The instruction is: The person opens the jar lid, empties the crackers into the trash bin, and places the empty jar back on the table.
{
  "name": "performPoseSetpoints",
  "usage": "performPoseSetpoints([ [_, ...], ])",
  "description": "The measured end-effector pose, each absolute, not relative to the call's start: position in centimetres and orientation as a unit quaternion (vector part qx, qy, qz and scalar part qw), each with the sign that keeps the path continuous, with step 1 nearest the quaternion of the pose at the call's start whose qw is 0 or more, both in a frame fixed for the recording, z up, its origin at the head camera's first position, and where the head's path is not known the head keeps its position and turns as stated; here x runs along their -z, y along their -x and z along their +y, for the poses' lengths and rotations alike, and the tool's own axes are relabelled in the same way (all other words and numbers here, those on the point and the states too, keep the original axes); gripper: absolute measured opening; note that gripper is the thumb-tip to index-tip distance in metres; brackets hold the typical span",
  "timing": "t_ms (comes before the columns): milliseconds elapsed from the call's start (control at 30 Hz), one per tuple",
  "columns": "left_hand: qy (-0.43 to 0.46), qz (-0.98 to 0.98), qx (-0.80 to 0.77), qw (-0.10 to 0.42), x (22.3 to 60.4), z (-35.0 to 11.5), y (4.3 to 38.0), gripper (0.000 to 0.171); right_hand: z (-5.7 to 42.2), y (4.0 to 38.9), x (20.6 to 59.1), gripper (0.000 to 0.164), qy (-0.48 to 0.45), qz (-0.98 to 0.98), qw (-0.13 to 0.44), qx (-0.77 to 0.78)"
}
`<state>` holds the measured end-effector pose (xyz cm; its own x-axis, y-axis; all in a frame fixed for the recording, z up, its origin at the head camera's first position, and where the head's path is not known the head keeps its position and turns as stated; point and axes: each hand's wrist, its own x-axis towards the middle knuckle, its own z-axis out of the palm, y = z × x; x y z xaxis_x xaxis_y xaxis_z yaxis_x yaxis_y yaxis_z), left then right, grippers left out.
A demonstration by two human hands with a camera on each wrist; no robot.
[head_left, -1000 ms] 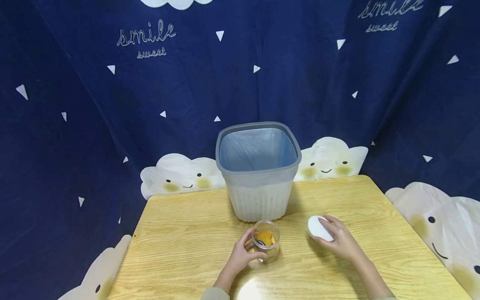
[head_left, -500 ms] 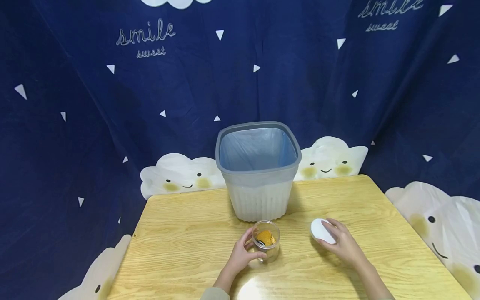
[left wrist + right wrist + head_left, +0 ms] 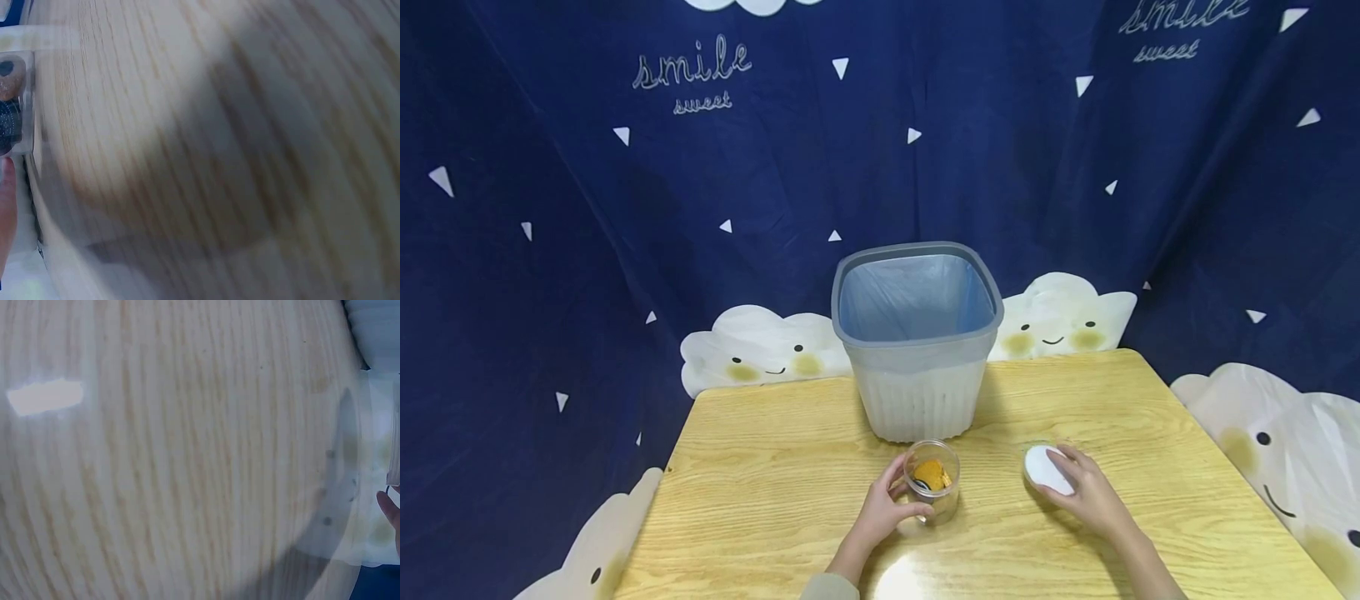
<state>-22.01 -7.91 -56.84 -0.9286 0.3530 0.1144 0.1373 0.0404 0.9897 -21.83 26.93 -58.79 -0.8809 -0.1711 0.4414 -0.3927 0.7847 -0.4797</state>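
My left hand (image 3: 877,512) holds a clear plastic jar (image 3: 947,507) from its left side, thumb at the front and fingers behind. The jar stands upright and uncovered on the table, with an orange piece (image 3: 929,475) and something dark inside. In the left wrist view, only part of the jar (image 3: 29,125) shows at the left edge, beside a finger. To the right, my right hand (image 3: 1092,497) grips a round white lid (image 3: 1043,470) by its edge. Whether the lid touches the table cannot be told. In the right wrist view, a sliver of the lid (image 3: 396,434) and a fingertip show.
Behind the jar stands a whitish bin (image 3: 921,396) with a grey rim and a bag lining it. The wooden table (image 3: 760,467) ends at a dark blue curtain (image 3: 775,183) printed with clouds and triangles.
My right hand has moved slightly toward me and to the right with the lid. The left hand and the jar stay where they were.
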Motion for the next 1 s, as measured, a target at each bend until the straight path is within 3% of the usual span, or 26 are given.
performPoseSetpoints([
  [1000, -0.171, 0.717, -0.67, 0.084, 56.7, -7.9, 21.9, 0.084, 27.4, 21.7, 60.2, 0.059, -0.138, -0.942, 0.197, -0.234],
])
